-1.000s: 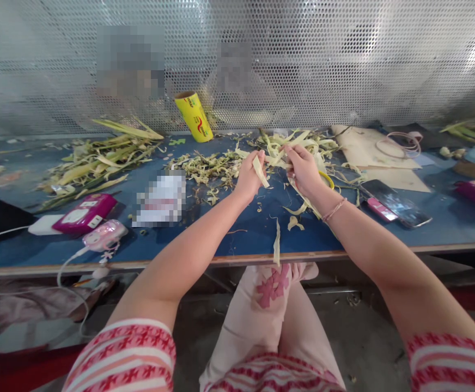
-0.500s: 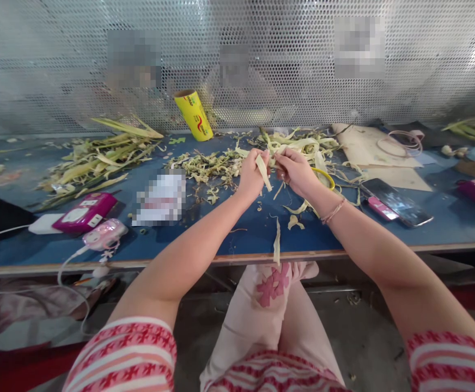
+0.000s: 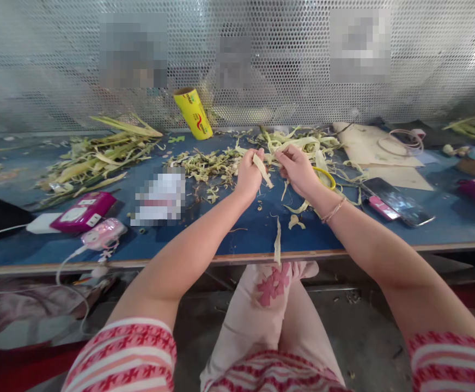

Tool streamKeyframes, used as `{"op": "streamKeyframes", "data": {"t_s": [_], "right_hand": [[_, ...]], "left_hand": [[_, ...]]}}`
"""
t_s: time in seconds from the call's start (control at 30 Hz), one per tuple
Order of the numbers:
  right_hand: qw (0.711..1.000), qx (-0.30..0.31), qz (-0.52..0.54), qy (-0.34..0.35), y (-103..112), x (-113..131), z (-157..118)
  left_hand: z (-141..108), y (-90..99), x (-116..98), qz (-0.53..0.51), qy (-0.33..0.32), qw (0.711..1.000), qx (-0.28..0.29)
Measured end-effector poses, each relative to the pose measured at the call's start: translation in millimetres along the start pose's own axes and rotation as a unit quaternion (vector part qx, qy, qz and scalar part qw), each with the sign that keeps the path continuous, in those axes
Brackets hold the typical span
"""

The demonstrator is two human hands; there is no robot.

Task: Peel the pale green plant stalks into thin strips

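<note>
My left hand (image 3: 250, 175) is closed around a pale, dry husk strip (image 3: 263, 171), whose loose end hangs out over the fingers. Beside it, with a small gap between, my right hand (image 3: 298, 167) is pinched shut. A thin husk shred (image 3: 285, 190) dangles under its fingers; the pinch itself is partly hidden. Behind both hands lies a heap of pale husk strips (image 3: 303, 142), and left of them a pile of small curled trimmings (image 3: 205, 166). A yellow ring-shaped item (image 3: 326, 178) lies by my right wrist. One loose strip (image 3: 277, 242) hangs over the table's front edge.
On the blue table (image 3: 205, 234) stand a yellow cardboard tube (image 3: 193, 113) and a bundle of long leaves (image 3: 98, 158). Purple (image 3: 84, 211) and pink devices (image 3: 104, 234) with cables lie left, a phone (image 3: 401, 201) and cardboard (image 3: 378, 144) right. A perforated metal screen (image 3: 278, 65) rises behind.
My hands have drawn slightly apart, the left a little to the left and the right a little to the right. The thin shred under my right hand has shifted right with it.
</note>
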State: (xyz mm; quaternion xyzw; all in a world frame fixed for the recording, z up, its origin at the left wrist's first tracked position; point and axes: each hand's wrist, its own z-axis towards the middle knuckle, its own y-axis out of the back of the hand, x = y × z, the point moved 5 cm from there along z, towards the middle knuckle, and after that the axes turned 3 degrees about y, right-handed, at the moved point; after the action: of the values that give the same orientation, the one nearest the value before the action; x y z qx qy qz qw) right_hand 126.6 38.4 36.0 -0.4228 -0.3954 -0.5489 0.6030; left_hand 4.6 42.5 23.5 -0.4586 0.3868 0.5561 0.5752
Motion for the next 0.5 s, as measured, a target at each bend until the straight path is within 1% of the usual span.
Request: {"op": "streamKeyframes", "data": {"t_s": [0.07, 0.17, 0.3, 0.4, 0.5], "right_hand": [[1.000, 0.000, -0.006, 0.005, 0.1, -1.5, 1.1], [1.000, -0.004, -0.011, 0.004, 0.6, -1.8, 1.3], [0.999, -0.029, -0.012, -0.006, 5.1, -1.0, 1.8], [0.999, -0.049, -0.006, -0.011, 8.9, -1.4, 3.4], [0.998, -0.058, -0.012, -0.008, 10.9, -2.3, 5.3]], "left_hand": [[0.2, 2.0, -2.2, 0.010, -0.014, 1.000, -0.010], [-0.7, 2.6, -6.1, 0.038, -0.040, 0.998, -0.009], [-4.7, 0.9, -16.9, 0.091, -0.082, 0.992, -0.003], [-7.1, -0.8, -22.8, 0.127, -0.088, 0.988, 0.001], [-7.0, -1.3, -22.7, 0.132, -0.087, 0.987, 0.000]]}}
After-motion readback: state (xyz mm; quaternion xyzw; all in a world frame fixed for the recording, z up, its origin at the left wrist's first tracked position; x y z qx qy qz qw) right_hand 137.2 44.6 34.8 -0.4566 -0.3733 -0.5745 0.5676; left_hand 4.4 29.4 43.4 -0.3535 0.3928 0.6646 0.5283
